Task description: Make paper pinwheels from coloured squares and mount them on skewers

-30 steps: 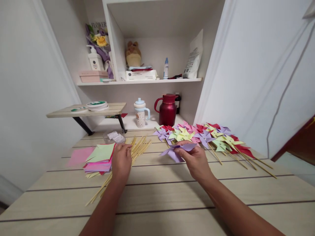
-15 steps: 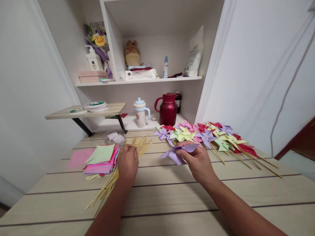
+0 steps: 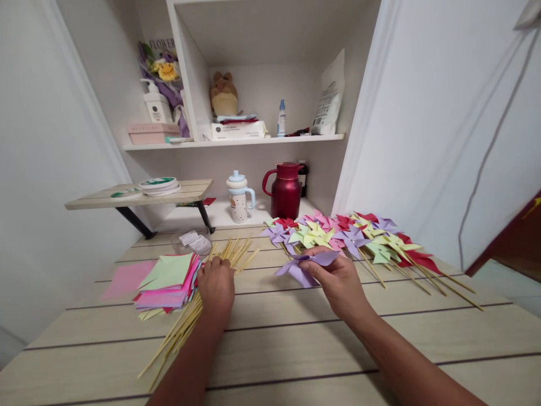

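A purple paper pinwheel is pinched between the thumb and fingers of my right hand, raised just off the table; no stick shows on it. My left hand lies over a loose bundle of thin wooden sticks, its fingers curled down onto them; the fingertips are partly hidden. Left of that hand is a stack of coloured paper squares, pale green on top. Several finished pinwheels on sticks lie heaped beyond my right hand, in purple, yellow, green, pink and red.
A clear container with white labels sits behind the paper stack. At the back stand a red jug and a child's cup. A small raised shelf with black legs holds round white-and-green items at the left.
The view has shifted slightly. My left hand stays on the sticks with a small movement; my right hand keeps hold of the purple pinwheel in nearly the same place.
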The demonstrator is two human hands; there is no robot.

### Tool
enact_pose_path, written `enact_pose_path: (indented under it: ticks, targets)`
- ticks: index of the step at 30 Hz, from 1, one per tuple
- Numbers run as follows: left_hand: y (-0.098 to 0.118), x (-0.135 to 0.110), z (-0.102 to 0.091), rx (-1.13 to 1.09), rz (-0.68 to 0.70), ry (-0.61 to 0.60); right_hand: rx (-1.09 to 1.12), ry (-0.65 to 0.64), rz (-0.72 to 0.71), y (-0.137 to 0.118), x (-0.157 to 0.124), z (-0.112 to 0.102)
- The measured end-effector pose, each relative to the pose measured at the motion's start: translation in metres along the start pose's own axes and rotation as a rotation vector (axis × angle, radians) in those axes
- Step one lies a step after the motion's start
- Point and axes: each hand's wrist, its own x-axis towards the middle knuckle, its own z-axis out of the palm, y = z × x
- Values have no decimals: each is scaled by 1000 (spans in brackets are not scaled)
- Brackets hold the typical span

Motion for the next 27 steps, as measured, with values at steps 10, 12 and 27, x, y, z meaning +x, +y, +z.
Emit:
enact_pose_path:
  ticks: [10,12,27]
  targets:
    - [-2,-2,1,-74,-71,96,-1,6,6,0,-1,1]
    - [-3,-2,1,-105,-83,125,2,0,12,-1,-2,2]
    - [2,-4,-5,-337,-35,347,19,-25,42,-1,-2,4]
